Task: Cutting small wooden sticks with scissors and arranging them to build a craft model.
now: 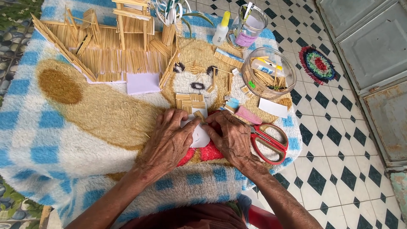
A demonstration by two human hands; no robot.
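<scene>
While both hands cover it, white paper (200, 136) shows only partly.

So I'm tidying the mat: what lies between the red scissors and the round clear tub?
In the head view, a pink flat piece and a white paper slip lie on the mat between the red scissors and the clear tub.

- Bright, even daylight; shadows soft and faint under the hands (199, 135)
- Sharp focus throughout; slight wide-angle bending at the edges
- Mild glare on the plastic jar (268, 68)
</scene>
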